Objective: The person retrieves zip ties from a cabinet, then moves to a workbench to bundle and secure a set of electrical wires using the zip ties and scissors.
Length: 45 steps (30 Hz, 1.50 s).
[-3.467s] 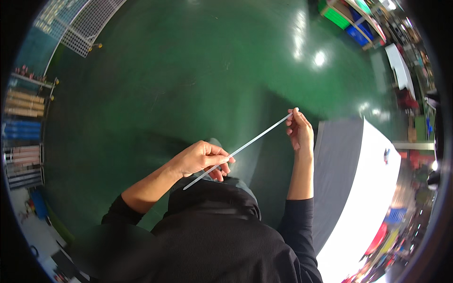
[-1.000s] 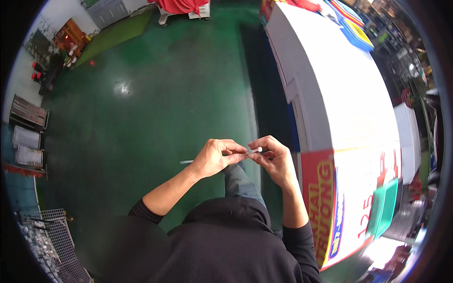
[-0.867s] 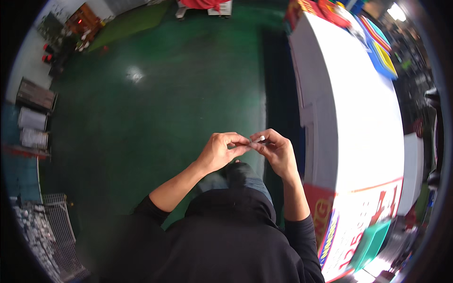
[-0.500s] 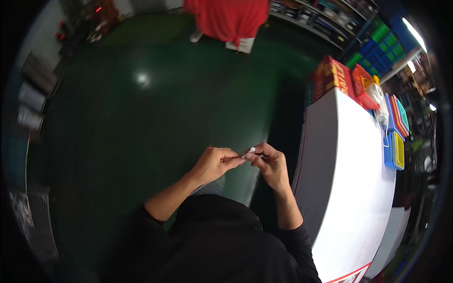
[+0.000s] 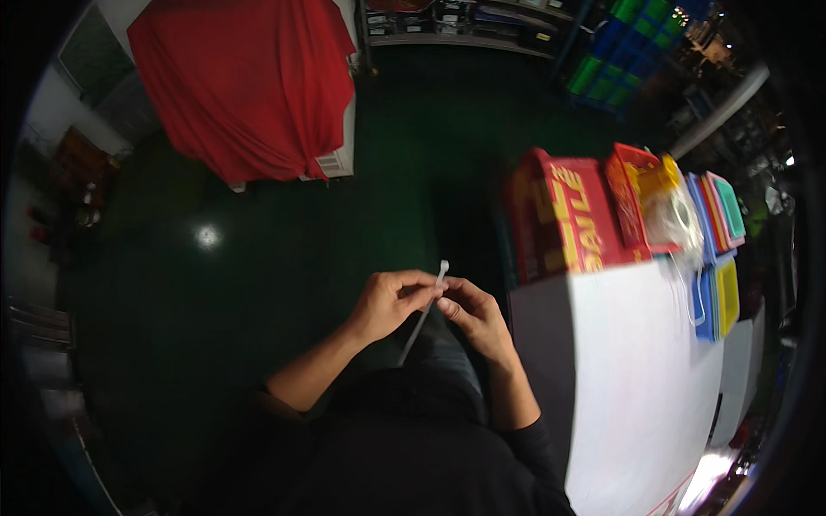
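A thin white cable tie point(image 5: 416, 334) slants between my hands, its small square head at the upper end and its tail running down toward my lap. My left hand point(image 5: 384, 303) pinches it between thumb and forefinger, just below the head. From the other side, the curled thumb and forefinger of my right hand point(image 5: 482, 325) meet the tie beside the left fingertips. Exactly how the right fingertips grip is hard to make out at this size.
At my right stands a white-topped table point(image 5: 645, 344) carrying a red box point(image 5: 559, 206), a red basket point(image 5: 632, 198) with a clear plastic bag point(image 5: 671, 219), and stacked coloured trays point(image 5: 714, 297). A red cloth point(image 5: 249, 86) drapes something at far left. Shelves point(image 5: 465, 34) line the back.
My view has swung to the right, bringing the red cloth and red box further into it. The cable tie now stands more upright, with its long tail showing below my hands.
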Each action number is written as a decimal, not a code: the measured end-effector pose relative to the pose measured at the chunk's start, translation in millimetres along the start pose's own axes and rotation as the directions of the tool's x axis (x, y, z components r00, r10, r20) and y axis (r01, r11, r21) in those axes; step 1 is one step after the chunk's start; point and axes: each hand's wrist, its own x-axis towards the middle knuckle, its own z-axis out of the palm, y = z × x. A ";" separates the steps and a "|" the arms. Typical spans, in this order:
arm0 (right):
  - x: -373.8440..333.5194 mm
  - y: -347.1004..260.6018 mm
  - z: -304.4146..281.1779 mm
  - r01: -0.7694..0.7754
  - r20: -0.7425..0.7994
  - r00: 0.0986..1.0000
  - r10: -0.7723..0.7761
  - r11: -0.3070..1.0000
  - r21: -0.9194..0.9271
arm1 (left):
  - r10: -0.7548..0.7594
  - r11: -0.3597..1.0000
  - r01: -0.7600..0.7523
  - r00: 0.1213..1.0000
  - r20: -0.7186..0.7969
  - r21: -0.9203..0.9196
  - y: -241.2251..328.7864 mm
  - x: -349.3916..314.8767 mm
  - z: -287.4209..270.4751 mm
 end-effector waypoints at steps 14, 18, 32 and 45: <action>475.2 -50.6 -148.2 -0.099 -0.056 0.992 0.111 0.978 0.183 | -0.126 0.933 0.147 0.988 0.084 -0.329 -28.2 499.8 -140.4; 558.1 -86.4 -217.3 -0.026 -0.315 0.943 0.106 0.968 0.249 | -0.074 0.931 0.176 0.949 0.307 -0.320 -7.4 654.4 -131.2; 742.2 -138.9 -524.8 0.034 -0.866 0.499 0.040 0.997 0.066 | 0.071 0.990 0.012 0.821 0.567 -0.142 -2.5 1048.2 57.7; 738.2 -136.2 -703.6 -0.142 -0.928 -0.258 0.268 0.940 0.311 | -0.076 0.951 0.268 0.685 0.724 -0.154 11.2 1359.9 311.6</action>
